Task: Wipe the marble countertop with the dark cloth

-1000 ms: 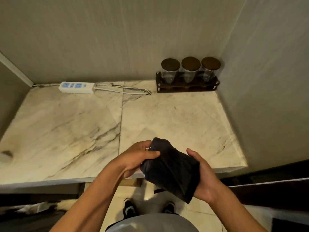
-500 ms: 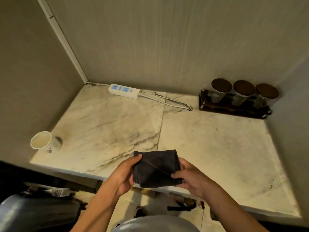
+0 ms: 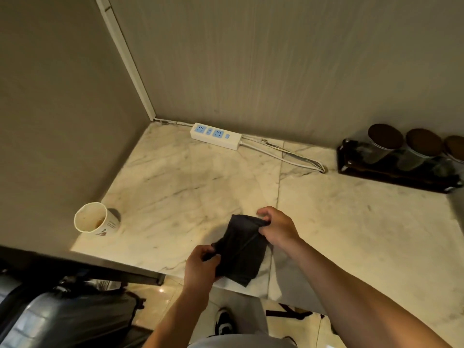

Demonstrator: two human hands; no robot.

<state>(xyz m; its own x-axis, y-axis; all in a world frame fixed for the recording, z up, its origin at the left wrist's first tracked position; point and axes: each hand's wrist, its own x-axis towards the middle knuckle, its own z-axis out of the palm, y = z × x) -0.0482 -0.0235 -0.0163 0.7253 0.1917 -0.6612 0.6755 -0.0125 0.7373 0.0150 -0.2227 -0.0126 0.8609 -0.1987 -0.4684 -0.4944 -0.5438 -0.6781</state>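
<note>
The dark cloth (image 3: pixel 241 249) hangs folded between both my hands, just above the front edge of the marble countertop (image 3: pixel 190 187). My left hand (image 3: pixel 200 267) grips its lower left corner. My right hand (image 3: pixel 276 227) pinches its upper right corner. The cloth is stretched slantwise between them, its lower end over the counter's edge.
A paper cup (image 3: pixel 94 218) stands at the counter's left front corner. A white power strip (image 3: pixel 216 135) with its cable lies along the back wall. A dark rack with three lidded jars (image 3: pixel 399 156) sits at the back right. Walls close in left and behind.
My view has swung left and closer to the counter. My hands have pulled apart, drawing the cloth from a compact bundle into a longer slanted shape over the counter's front edge.
</note>
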